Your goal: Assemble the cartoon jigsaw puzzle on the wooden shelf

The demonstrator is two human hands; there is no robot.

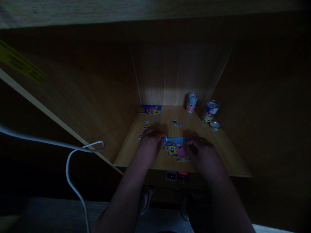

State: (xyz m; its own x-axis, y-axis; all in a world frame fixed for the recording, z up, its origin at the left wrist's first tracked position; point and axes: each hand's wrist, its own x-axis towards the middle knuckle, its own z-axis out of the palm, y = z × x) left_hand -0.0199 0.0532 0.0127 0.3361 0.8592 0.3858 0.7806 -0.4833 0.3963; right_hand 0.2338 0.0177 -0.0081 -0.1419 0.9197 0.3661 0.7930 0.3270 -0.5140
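Observation:
A partly assembled jigsaw puzzle [173, 149] with a yellow and a pink cartoon figure lies near the front of the wooden shelf. At its upper left corner my left hand [152, 139] pinches a small light-blue puzzle piece [166, 139]. My right hand [199, 149] rests at the puzzle's right edge, fingers curled and touching it; whether something is between them is hidden. Loose puzzle pieces [145, 126] lie beyond my left hand, and a few more pieces [177, 124] sit behind the puzzle.
A picture card [150, 109] lies at the back left. Two cartoon-printed cans [191, 103] [210, 111] stand at the back right, with a round lid [215, 125] beside the nearer one. Cabinet walls enclose the shelf. A white cable [70, 174] hangs at the left.

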